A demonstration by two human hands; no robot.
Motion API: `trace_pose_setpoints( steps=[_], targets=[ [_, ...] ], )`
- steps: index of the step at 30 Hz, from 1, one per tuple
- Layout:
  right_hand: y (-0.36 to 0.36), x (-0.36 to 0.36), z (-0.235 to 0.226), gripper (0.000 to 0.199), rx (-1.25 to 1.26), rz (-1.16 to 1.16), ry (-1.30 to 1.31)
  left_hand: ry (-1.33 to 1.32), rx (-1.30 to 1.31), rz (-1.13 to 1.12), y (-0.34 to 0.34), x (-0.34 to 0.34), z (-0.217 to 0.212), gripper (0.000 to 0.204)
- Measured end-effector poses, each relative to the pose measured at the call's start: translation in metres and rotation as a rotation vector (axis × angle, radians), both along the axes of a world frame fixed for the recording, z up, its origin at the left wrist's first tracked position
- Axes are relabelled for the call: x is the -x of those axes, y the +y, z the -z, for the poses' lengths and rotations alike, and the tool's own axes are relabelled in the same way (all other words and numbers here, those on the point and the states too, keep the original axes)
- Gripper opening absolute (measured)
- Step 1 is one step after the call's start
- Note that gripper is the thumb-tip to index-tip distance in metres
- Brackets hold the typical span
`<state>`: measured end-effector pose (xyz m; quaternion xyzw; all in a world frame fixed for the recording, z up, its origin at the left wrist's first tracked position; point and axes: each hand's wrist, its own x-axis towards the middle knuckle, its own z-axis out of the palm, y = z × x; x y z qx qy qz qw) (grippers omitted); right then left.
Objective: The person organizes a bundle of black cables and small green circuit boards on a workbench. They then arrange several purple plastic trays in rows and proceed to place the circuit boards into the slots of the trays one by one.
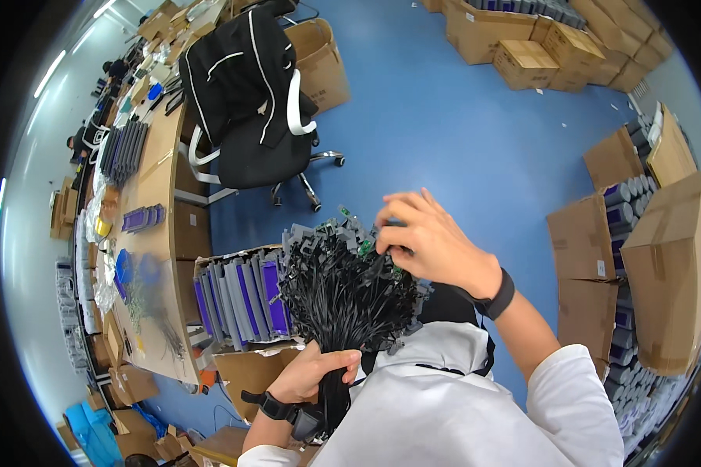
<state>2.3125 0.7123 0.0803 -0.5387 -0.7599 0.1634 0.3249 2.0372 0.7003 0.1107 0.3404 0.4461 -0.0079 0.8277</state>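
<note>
Black wires point(350, 303) were already gathered in one big bunch by the white shirt point(459, 412), left hand point(308, 376) clamped round them, none pulled out that I saw, right hand point(431, 240) curled near the tops, pinching or not I couldn't tell.

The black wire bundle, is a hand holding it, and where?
The left hand grips the wire bundle around its narrow part, below the connector ends. The right hand is by those ends; whether it pinches any can't be told.
</note>
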Motion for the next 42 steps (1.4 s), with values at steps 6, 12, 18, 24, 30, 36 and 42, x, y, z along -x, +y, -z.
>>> trace_pose_setpoints(
  steps=[6, 12, 18, 24, 30, 36, 42],
  targets=[
    [0.067, 0.003, 0.001, 0.011, 0.464, -0.197, -0.164, -0.002, -0.019, -0.113, 0.041, 0.015, -0.005, 0.02],
    [0.154, 0.013, 0.004, 0.023, 0.444, -0.37, 0.021, 0.064, 0.025, -0.24, 0.084, 0.007, -0.002, 0.021],
    [0.238, 0.023, 0.029, 0.022, 0.302, -0.488, -0.225, 0.102, -0.08, -0.248, 0.142, -0.027, -0.011, 0.02],
    [0.323, 0.005, 0.021, 0.011, -0.006, -0.557, -0.05, 0.066, -0.027, -0.439, 0.189, -0.061, -0.009, 0.021],
    [0.391, 0.024, 0.0, 0.012, -0.33, -0.595, -0.009, 0.066, -0.062, -0.492, 0.221, -0.082, -0.009, 0.025],
    [0.439, 0.043, 0.037, 0.029, 0.281, -0.766, 0.139, 0.071, -0.007, -0.597, 0.237, -0.075, -0.006, 0.019],
    [0.452, 0.022, 0.041, 0.024, 0.189, -0.605, 0.401, 0.056, 0.05, -0.71, 0.242, -0.045, 0.001, 0.022]
  ],
)
